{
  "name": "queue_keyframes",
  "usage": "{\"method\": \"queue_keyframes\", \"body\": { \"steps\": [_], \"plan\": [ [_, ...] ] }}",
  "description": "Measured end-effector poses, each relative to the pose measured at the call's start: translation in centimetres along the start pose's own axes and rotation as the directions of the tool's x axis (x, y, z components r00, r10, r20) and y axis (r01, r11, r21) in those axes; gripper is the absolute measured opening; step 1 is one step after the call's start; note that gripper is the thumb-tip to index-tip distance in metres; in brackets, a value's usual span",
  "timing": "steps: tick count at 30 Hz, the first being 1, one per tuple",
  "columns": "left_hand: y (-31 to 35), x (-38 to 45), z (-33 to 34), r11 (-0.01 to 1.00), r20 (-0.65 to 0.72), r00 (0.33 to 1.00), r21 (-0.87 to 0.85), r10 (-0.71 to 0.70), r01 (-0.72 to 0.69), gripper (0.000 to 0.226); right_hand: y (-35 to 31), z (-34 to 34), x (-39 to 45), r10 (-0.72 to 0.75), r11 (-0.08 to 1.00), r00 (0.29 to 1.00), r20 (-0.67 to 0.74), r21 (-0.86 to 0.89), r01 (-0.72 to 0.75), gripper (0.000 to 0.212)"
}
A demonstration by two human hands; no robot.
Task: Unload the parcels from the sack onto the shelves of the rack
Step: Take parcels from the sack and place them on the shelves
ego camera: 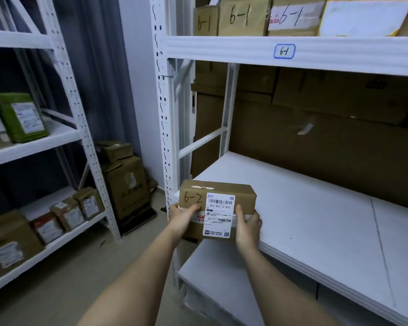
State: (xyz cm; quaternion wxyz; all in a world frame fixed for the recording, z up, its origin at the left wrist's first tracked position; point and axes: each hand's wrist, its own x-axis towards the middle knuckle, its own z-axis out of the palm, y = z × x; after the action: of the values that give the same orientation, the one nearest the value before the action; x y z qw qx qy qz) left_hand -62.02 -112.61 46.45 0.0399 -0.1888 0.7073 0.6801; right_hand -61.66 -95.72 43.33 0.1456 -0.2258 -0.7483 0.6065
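Both hands, left [183, 216] and right [247, 223], clasp the box [218, 201] by its ends over the shelf [316, 208] edge; its stiff cardboard looks light, and the taped face between the grips may be slick.

A small brown cardboard parcel [217, 208] marked "6-2" by hand, with a white barcoded shipping label and clear tape across its front, sits upright at the front left corner of the rack's [165, 128] white middle shelf [316, 220], its labelled face overhanging that shelf's edge.
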Motion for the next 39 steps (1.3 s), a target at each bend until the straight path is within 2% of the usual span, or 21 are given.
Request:
{"method": "queue_keyframes", "body": {
  "steps": [4, 6, 8, 12, 15, 18, 21, 26, 39],
  "plan": [
    [1.0, 5.0, -3.6, 1.000, 0.138, 0.990, 0.018, 0.013, -0.016, 0.071, -0.9, 4.4, -0.3, 0.027, 0.998, 0.999, -0.021, 0.066, -0.026, 0.061],
    [1.3, 7.4, -4.9, 0.999, 0.198, 0.980, 0.048, 0.000, -0.009, 0.067, -1.1, 6.1, -0.2, 0.011, 0.995, 1.000, -0.012, 0.095, -0.010, 0.064],
    [1.7, 9.2, -5.2, 0.998, 0.219, 0.976, 0.068, 0.003, -0.018, 0.060, -1.1, 7.2, 0.0, 0.000, 0.996, 1.000, -0.017, 0.089, 0.001, 0.066],
    [2.1, 11.7, -5.1, 0.994, 0.253, 0.967, 0.103, 0.008, -0.035, 0.073, -0.8, 9.4, 0.9, -0.004, 0.997, 0.999, -0.051, 0.083, 0.009, 0.072],
    [2.3, 13.5, -4.7, 0.990, 0.233, 0.972, 0.141, -0.020, -0.013, 0.080, -0.6, 10.9, 1.9, -0.036, 0.998, 0.995, -0.088, 0.056, 0.041, 0.078],
    [2.1, 15.2, -4.2, 0.991, 0.187, 0.982, 0.132, -0.038, 0.013, 0.072, -0.2, 12.0, 3.1, -0.065, 0.997, 0.990, -0.128, 0.040, 0.070, 0.081],
    [1.2, 16.7, -3.4, 0.991, 0.200, 0.979, 0.130, -0.035, 0.009, 0.067, 0.3, 12.7, 4.0, -0.057, 0.997, 0.986, -0.159, 0.047, 0.065, 0.083],
    [-0.1, 18.8, -2.6, 0.982, 0.124, 0.992, 0.189, -0.017, -0.007, 0.081, 0.9, 13.8, 5.0, -0.075, 0.995, 0.974, -0.213, 0.051, 0.088, 0.087],
    [0.5, 19.8, -2.1, 0.993, 0.161, 0.987, 0.116, 0.017, -0.036, 0.077, 1.8, 16.5, 4.8, -0.013, 0.995, 0.954, -0.299, 0.090, 0.042, 0.082]
  ]
}}
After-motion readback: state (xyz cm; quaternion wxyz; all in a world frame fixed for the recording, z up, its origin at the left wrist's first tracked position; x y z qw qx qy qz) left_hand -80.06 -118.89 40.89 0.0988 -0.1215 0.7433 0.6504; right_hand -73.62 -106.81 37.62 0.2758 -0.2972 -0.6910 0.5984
